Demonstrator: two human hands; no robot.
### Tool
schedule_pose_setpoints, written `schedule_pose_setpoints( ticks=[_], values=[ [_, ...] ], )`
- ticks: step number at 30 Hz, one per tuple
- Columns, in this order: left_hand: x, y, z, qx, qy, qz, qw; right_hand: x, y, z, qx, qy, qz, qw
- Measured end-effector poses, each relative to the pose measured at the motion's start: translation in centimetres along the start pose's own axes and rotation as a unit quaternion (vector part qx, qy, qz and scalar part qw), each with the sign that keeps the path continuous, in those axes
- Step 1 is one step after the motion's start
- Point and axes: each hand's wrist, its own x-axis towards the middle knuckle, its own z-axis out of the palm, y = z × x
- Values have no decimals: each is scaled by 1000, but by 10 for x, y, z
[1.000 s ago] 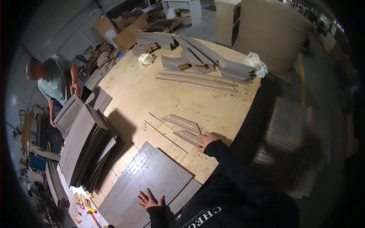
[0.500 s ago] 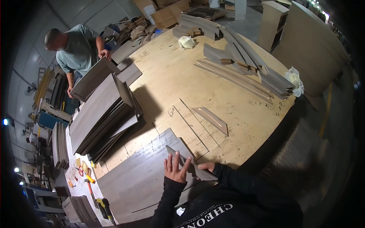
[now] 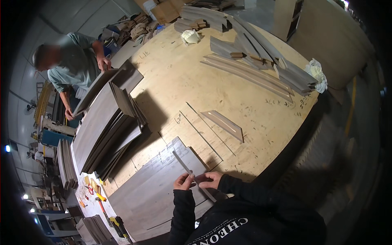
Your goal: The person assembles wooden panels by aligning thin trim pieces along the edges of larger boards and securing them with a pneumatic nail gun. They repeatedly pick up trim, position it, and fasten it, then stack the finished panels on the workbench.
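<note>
My left hand (image 3: 184, 182) pinches a short grey wood-veneer board (image 3: 181, 162), which is turned nearly edge-on. My right hand (image 3: 210, 179) grips the same board from its other side, close to the left. Both hands are closed on it, just above a large grey panel (image 3: 151, 200) that lies flat at the table's near edge. Farther off, a similar short board (image 3: 223, 124) with angled ends lies on the table, a pale line running along its face.
Large grey panels (image 3: 98, 126) are stacked at the left of the wooden table (image 3: 171, 85). Beyond them a co-worker (image 3: 77, 65) holds another panel. Long grey strips (image 3: 249, 77) and crumpled cloths (image 3: 190, 36) lie at the far side. A hammer (image 3: 102, 204) and a drill (image 3: 119, 226) lie lower left.
The short board has turned from showing its face to nearly edge-on. My left hand has gone from spread fingers on its face to a pinch. The co-worker's panel has tilted.
</note>
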Motion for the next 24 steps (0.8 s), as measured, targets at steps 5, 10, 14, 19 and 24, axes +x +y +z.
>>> schedule_pose_setpoints(
  ticks=[5, 10, 14, 19, 24],
  values=[
    [22, -7, 2, 217, 122, 37, 968, 18, 16, -29, -231, 191, -76, 951],
    [37, -6, 34, 440, 171, 83, 877, 25, 24, -38, -277, 153, -97, 944],
    [37, -13, 43, 494, 195, 189, 826, 23, 19, -36, -308, 126, -79, 940],
    [35, -7, 48, 535, 163, 100, 823, 18, 17, -32, -298, 140, -71, 941],
    [31, -33, 33, 540, 130, 149, 818, 12, 12, -30, -280, 138, -67, 948]
  ],
)
